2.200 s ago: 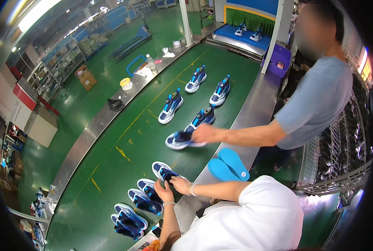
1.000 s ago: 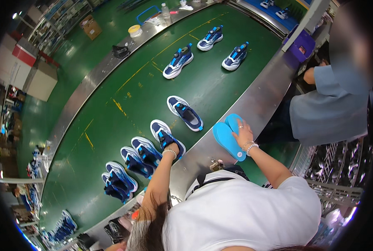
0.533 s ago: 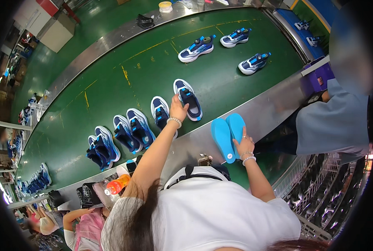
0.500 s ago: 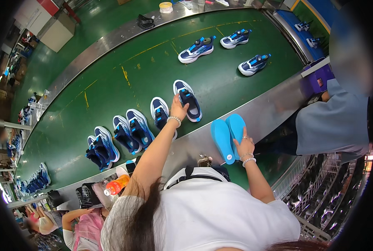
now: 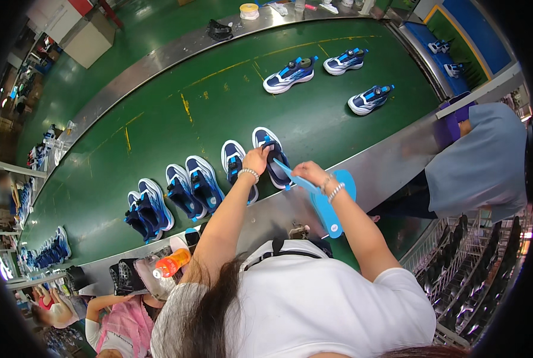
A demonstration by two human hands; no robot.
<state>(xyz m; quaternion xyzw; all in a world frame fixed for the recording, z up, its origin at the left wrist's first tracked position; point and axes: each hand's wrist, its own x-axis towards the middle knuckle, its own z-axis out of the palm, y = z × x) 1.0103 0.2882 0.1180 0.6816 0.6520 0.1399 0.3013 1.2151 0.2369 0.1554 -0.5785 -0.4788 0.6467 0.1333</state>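
Observation:
My left hand (image 5: 257,160) grips the collar of a navy, white and blue sneaker (image 5: 265,136) lying toe away from me on the green work surface. In my right hand (image 5: 312,174) is a light blue insole (image 5: 294,177), pinched near one end, its other end reaching the shoe's opening. More light blue insole material (image 5: 324,216) rests on the metal edge, partly covered by my right forearm, so I cannot tell whether it is one piece or two. Just left of the held shoe stands a matching sneaker (image 5: 233,156).
Further left are more sneakers (image 5: 203,182); three others (image 5: 288,76) stand farther off. An orange drink bottle (image 5: 172,262) lies by my left arm. A person in grey-blue (image 5: 475,167) stands at right, near a wire rack (image 5: 457,262); another in pink (image 5: 126,325) is at lower left.
My right hand has lifted an insole off the metal edge and carried it left to the shoe's opening. My left hand stays on the shoe, which sits slightly lower in view.

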